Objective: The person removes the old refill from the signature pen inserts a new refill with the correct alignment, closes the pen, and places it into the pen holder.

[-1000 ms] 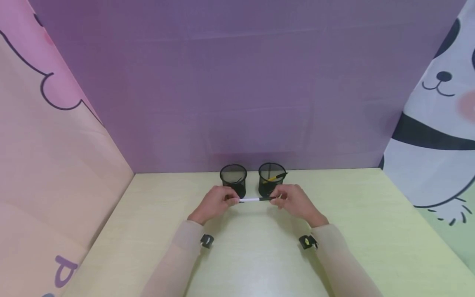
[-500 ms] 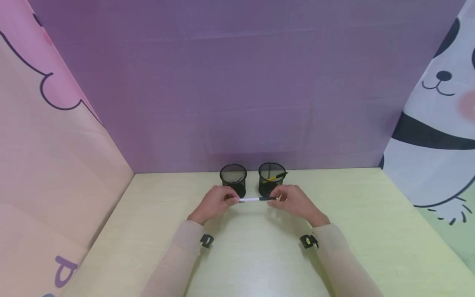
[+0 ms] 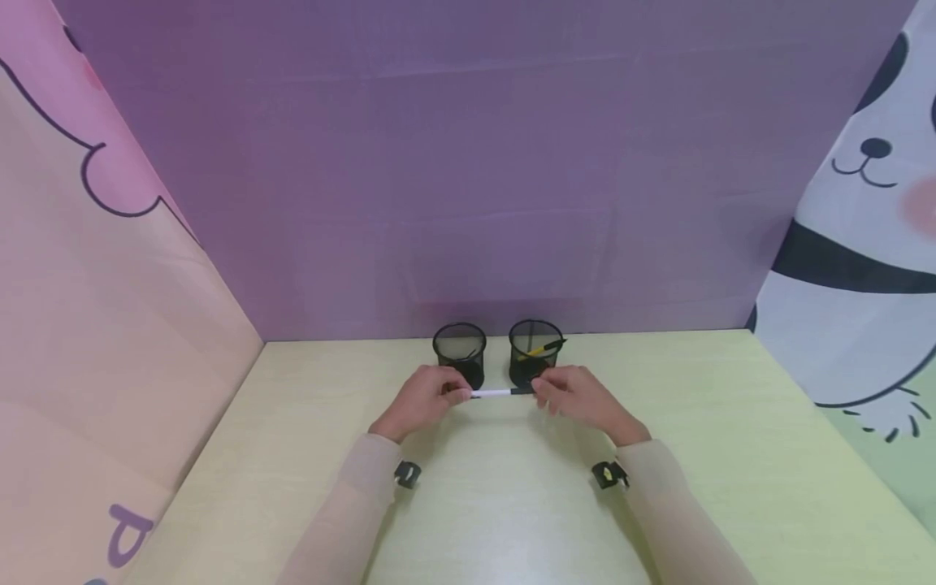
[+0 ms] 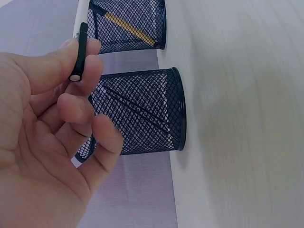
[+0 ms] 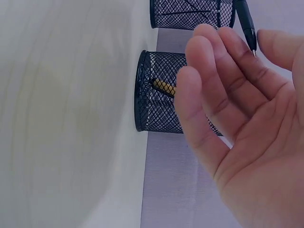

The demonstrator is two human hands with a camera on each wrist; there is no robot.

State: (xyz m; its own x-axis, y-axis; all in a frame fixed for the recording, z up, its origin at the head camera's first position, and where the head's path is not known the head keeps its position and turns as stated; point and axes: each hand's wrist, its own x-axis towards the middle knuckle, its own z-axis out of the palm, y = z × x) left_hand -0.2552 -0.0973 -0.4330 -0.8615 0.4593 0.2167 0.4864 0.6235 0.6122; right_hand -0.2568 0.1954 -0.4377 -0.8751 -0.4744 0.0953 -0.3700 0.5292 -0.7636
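Note:
A white pen with black ends [image 3: 491, 393] lies level between the two hands, in front of two black mesh cups. My left hand [image 3: 427, 398] pinches its clip end; in the left wrist view the thumb and fingertips meet around the black clip [image 4: 81, 50]. My right hand [image 3: 578, 396] is at the other end, fingers loosely bent. The right wrist view has the bare metal point of the pen [image 5: 247, 26] between thumb and index finger, with a narrow gap at the thumb. The left cup [image 3: 459, 349] holds a thin dark pen; the right cup [image 3: 535, 345] holds a yellow-and-black pen [image 3: 543, 350].
Both cups stand upright at the back edge of the pale table [image 3: 483, 504], close to the purple backdrop [image 3: 468, 179]. Printed panels rise at the left and right sides. A small black device [image 3: 408, 474] sits at each wrist.
My right hand's fingers have drawn together around the pen's point end, where a ring-shaped gap showed before. The left hand, the pen and the cups stay where they were.

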